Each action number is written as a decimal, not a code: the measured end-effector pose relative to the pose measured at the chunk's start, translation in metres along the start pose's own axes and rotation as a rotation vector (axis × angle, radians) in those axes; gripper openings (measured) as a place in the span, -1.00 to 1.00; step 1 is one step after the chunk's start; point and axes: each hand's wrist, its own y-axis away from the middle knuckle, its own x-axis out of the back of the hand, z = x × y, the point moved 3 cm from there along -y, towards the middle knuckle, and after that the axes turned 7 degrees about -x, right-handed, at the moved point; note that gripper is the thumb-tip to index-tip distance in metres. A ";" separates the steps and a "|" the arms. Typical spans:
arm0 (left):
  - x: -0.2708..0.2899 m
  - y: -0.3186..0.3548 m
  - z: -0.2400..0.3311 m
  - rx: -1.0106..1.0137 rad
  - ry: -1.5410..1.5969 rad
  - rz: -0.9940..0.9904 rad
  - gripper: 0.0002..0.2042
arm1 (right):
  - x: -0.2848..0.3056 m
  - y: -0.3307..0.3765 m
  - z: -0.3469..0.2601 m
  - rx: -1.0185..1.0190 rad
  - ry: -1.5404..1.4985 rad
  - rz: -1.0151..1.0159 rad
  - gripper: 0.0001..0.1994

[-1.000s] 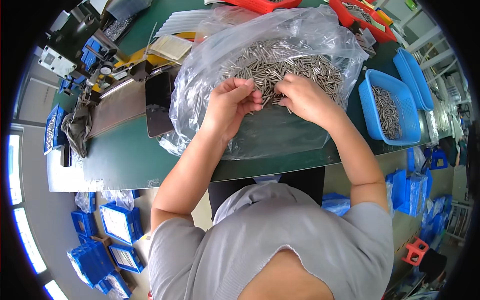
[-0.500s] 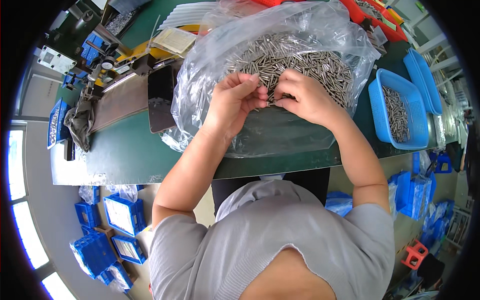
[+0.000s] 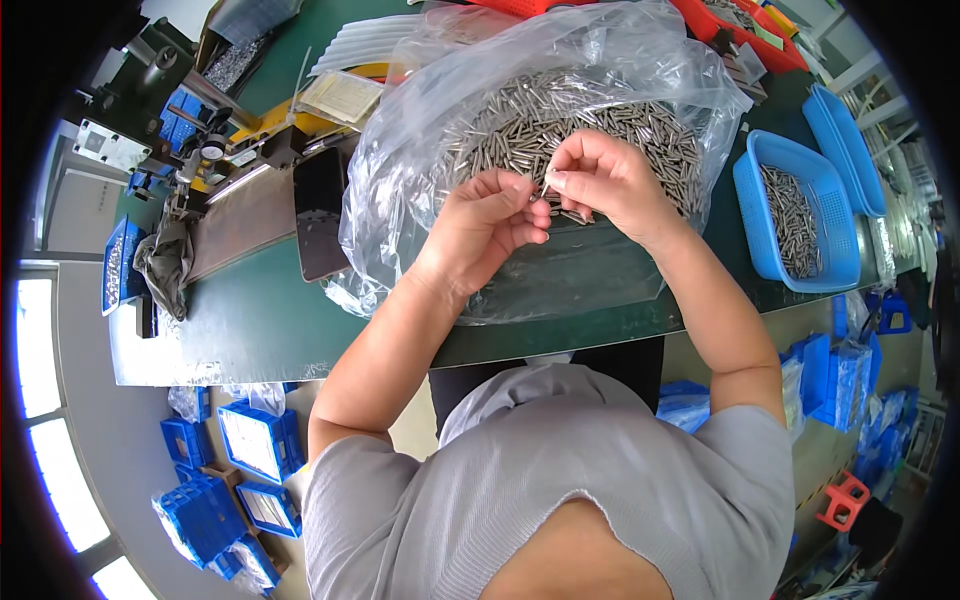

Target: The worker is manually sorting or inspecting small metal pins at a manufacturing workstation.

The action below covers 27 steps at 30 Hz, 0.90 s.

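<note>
A heap of small metal pins [image 3: 640, 135] lies in and on a large clear plastic bag [image 3: 400, 165] on the green table. Above the heap's near edge my two hands almost meet. My right hand [image 3: 605, 185] pinches one small metal pin [image 3: 545, 186] between thumb and fingertips. The fingers of my left hand [image 3: 485, 220] are curled, thumb against forefinger, beside the pin's lower end. A bit of metal seems to show at those fingertips, but it is too small to make out fully.
Right of the bag stands a blue basket [image 3: 800, 210] of similar pins, with another blue basket [image 3: 845, 150] behind it. A dark flat phone-like slab [image 3: 318, 215] lies left of the bag. Further left is a metal fixture with a dial gauge [image 3: 213, 147]. Red trays [image 3: 745, 35] stand at the back.
My right hand has risen slightly from the heap with a pin showing between its fingertips. My left hand has turned and opened a little, and has shifted slightly down.
</note>
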 end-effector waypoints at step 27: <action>-0.004 -0.001 0.003 -0.109 -0.055 0.015 -0.89 | 0.019 -0.005 0.005 0.018 -0.257 0.158 -0.90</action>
